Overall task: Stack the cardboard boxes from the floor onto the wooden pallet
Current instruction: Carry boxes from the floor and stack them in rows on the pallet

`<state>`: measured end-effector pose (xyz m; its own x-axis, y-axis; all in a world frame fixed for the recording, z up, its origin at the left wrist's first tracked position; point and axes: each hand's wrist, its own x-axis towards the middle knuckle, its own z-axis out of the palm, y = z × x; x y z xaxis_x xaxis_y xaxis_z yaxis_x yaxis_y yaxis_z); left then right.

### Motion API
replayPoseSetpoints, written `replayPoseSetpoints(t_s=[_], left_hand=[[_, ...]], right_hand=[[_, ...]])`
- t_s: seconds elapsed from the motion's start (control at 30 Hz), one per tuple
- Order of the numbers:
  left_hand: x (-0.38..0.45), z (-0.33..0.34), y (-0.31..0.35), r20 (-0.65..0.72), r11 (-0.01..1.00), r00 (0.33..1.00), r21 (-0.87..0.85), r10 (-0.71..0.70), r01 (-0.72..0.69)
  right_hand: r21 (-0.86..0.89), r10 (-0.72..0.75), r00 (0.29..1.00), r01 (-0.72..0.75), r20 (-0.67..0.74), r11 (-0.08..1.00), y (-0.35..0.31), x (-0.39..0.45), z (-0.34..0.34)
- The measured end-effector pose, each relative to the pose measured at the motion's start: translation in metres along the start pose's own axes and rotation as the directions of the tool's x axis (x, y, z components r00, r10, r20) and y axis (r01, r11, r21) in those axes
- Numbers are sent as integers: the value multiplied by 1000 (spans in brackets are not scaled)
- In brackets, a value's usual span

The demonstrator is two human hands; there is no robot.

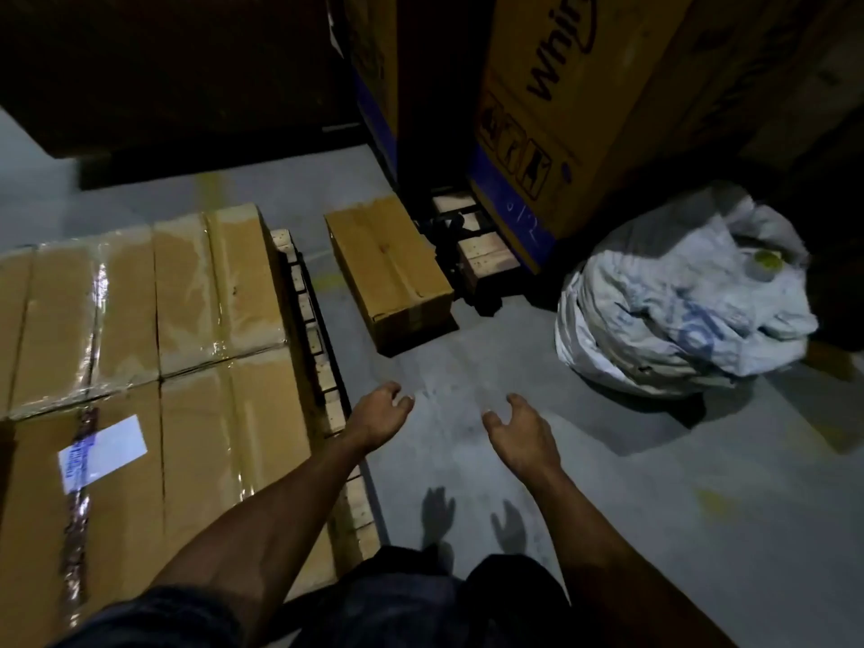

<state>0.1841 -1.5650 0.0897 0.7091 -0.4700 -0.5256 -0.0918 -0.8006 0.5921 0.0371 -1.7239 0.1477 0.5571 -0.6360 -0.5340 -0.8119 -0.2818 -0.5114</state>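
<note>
Both arms reach out over the grey floor (467,367), the left hand (378,416) and right hand (523,432) empty, fingers loosely spread, palms facing each other. The lone cardboard box (388,268) lies on the floor well ahead of them (beside the wooden pallet (322,367), which already carries taped boxes (154,343)).

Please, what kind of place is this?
Most likely a warehouse or storeroom. Taped cardboard boxes sit stacked on a wooden pallet, tall appliance cartons stand on another pallet, and the floor is bare concrete.
</note>
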Motion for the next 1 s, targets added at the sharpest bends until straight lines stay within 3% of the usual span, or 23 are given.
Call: replayPoseSetpoints(t_s=[0.27, 0.4, 0.6, 0.77, 0.9, 1.0], left_hand=[[106, -22, 51, -94, 980, 980, -117, -175, 164], [157, -37, 79, -165, 928, 929, -237, -331, 288], [222, -79, 123, -199, 849, 867, -388, -457, 358], [291, -119, 122, -154, 702, 809, -603, -568, 378], [406, -118, 34, -85, 541, 767, -758, -636, 365], [464, -138, 23, -17, 438, 759, -825, -651, 357]], right_hand=[[-90, -95, 982, 110, 164, 990, -38, 172, -57], [-164, -145, 950, 195, 275, 967, -73, 263, -85], [-191, -199, 912, 280, 360, 941, -147, 356, -118], [-175, -176, 911, 256, 374, 951, -206, 432, -105], [-110, -148, 916, 202, 373, 973, -232, 523, -53], [-36, -126, 932, 147, 339, 989, -254, 575, -16]])
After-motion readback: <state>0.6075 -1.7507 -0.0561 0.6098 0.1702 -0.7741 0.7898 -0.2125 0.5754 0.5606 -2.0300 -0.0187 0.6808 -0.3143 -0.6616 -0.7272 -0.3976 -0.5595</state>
